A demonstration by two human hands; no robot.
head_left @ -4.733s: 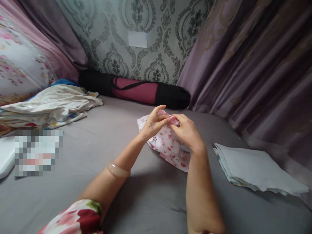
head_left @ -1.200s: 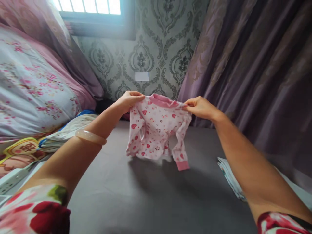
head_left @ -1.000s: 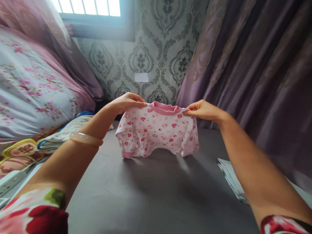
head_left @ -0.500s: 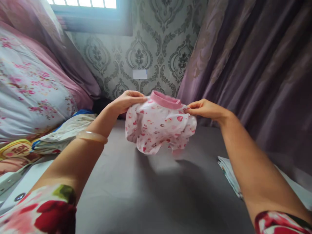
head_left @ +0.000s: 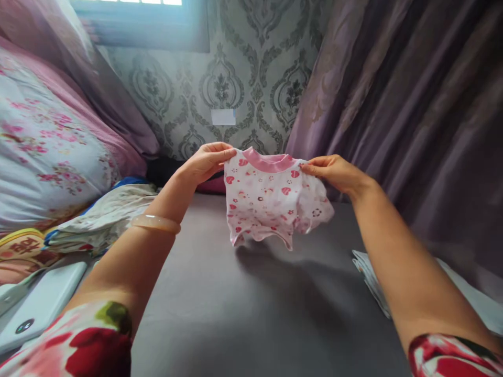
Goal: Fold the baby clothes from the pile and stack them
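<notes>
A small white baby shirt (head_left: pixel 261 196) with red hearts and a pink collar hangs in the air above the grey bed sheet (head_left: pixel 220 314). My left hand (head_left: pixel 208 159) pinches its left shoulder between thumb and fingers. At the opposite shoulder, my right hand (head_left: pixel 332 170) grips the cloth the same way. The collar faces up, and the hem hangs loose over its shadow. One sleeve flares out below my right hand; the other is not plainly visible.
Folded cloth (head_left: pixel 371 283) lies partly behind my right forearm. To the left are crumpled clothes (head_left: pixel 113 214), a white phone (head_left: pixel 43 303), a yellow item (head_left: pixel 23 246) and a floral pillow (head_left: pixel 51 146). Purple curtains (head_left: pixel 393 115) and a patterned wall (head_left: pixel 255 73) stand behind.
The shirt has swung and its front now hangs flatter, with the sleeve on the right flung outward. Both hands keep their hold at the shoulders.
</notes>
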